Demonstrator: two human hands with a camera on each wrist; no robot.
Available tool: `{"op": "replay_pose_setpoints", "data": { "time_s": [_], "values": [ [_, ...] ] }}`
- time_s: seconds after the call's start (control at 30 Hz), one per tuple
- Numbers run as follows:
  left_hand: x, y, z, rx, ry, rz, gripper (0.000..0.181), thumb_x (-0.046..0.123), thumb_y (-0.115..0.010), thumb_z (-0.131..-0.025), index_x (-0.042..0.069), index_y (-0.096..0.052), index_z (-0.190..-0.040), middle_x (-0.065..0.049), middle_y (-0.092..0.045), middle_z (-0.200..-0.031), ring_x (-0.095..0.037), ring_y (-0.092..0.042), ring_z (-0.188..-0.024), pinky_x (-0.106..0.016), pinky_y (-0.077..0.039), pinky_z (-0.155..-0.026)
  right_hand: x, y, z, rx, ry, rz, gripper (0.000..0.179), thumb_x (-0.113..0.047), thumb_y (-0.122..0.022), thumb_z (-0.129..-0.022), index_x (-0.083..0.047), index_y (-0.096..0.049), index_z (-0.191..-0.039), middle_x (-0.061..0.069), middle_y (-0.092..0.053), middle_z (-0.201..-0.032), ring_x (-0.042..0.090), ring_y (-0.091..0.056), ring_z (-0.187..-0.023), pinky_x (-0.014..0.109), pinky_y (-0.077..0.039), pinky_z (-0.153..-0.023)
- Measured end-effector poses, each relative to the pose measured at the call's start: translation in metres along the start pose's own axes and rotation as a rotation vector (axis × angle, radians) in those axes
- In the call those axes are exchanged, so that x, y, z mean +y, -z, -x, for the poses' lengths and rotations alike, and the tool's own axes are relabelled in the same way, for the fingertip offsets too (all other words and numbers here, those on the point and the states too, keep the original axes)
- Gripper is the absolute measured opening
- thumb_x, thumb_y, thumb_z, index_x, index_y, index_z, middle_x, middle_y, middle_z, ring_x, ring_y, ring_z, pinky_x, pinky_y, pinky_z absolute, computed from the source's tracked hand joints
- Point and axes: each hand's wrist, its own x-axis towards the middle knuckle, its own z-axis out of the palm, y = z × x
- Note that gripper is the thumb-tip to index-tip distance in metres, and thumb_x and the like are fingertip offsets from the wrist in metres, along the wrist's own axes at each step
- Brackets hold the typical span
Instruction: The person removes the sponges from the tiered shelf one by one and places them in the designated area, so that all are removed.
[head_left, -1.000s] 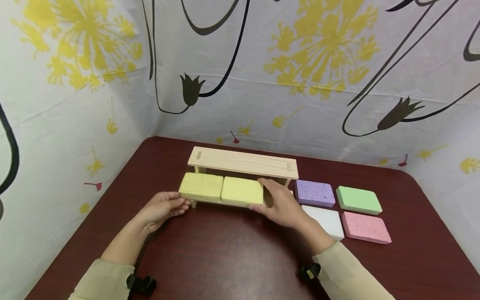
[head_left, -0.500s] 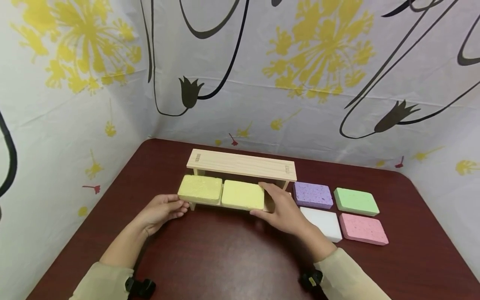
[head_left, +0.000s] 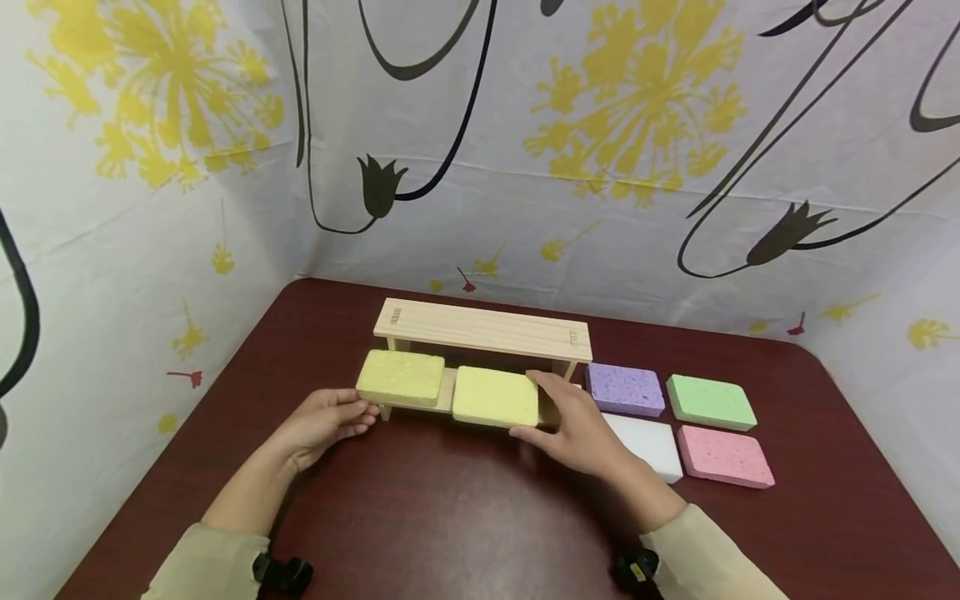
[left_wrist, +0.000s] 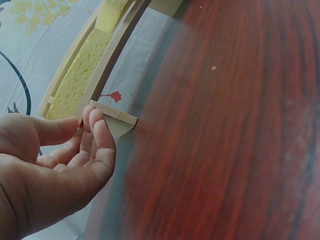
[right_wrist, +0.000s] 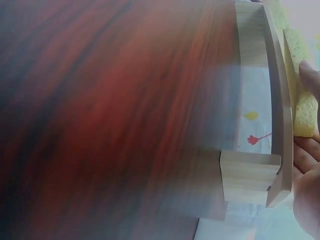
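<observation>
A two-tier wooden rack [head_left: 480, 325] stands on the table, and two yellow sponges lie on its lower board. My left hand [head_left: 327, 423] pinches the left front corner of that board, beside the left yellow sponge [head_left: 401, 377]. In the left wrist view, the thumb and fingertips meet at the board's end, above a short wooden leg [left_wrist: 117, 114]. My right hand [head_left: 577, 425] grips the right yellow sponge [head_left: 495, 397] by its right end, with the thumb at the front edge and fingers behind. A gap of bare board separates the two sponges.
To the right of the rack lie a purple sponge [head_left: 625, 389], a green sponge [head_left: 711, 402], a white sponge [head_left: 647, 446] and a pink sponge [head_left: 725, 457]. The dark red-brown table [head_left: 450, 517] meets patterned cloth [head_left: 480, 225] at its back and sides.
My right hand has slid the right yellow sponge to the right along the board, opening a gap from the left one. The left hand has kept its place on the rack.
</observation>
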Motion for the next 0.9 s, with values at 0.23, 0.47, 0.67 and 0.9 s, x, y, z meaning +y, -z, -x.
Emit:
{"op": "replay_pose_setpoints", "data": {
  "time_s": [0.23,0.47,0.67,0.9],
  "values": [
    [-0.001,0.001,-0.001,0.0,0.001,-0.001,0.034,0.002,-0.047,-0.106,-0.022,-0.047,-0.13,-0.013,-0.068,-0.107,-0.012,-0.067,-0.092,-0.024,-0.057,-0.082,0.003,0.006,0.009,0.001,-0.023,0.0,0.082,-0.036,-0.089,-0.077,0.001,-0.054,-0.14,0.017,-0.061,-0.135,0.036,-0.058,-0.125,0.061,-0.045,-0.101],
    [-0.003,0.0,-0.001,-0.003,0.004,0.001,0.036,0.002,-0.047,-0.106,-0.022,-0.045,-0.132,-0.012,-0.068,-0.106,-0.013,-0.067,-0.092,-0.024,-0.057,-0.083,0.005,0.009,0.016,0.005,-0.023,-0.01,0.082,-0.035,-0.09,-0.077,0.003,-0.053,-0.14,0.019,-0.06,-0.135,0.034,-0.059,-0.123,0.053,-0.051,-0.098],
    [-0.004,0.002,-0.002,-0.019,-0.007,-0.002,0.035,0.002,-0.048,-0.106,-0.022,-0.046,-0.131,-0.011,-0.068,-0.106,-0.012,-0.067,-0.094,-0.024,-0.057,-0.083,0.007,0.012,0.021,0.016,-0.029,-0.007,0.082,-0.035,-0.09,-0.077,0.001,-0.053,-0.141,0.019,-0.061,-0.134,0.035,-0.059,-0.123,0.055,-0.05,-0.099],
    [-0.004,0.003,-0.001,-0.024,-0.015,-0.004,0.035,0.001,-0.047,-0.105,-0.022,-0.045,-0.131,-0.011,-0.068,-0.106,-0.012,-0.067,-0.094,-0.024,-0.057,-0.083,0.008,0.018,0.025,0.038,-0.022,-0.015,0.081,-0.033,-0.091,-0.076,0.0,-0.054,-0.14,0.015,-0.062,-0.134,0.032,-0.06,-0.122,0.053,-0.05,-0.1]
  ]
}}
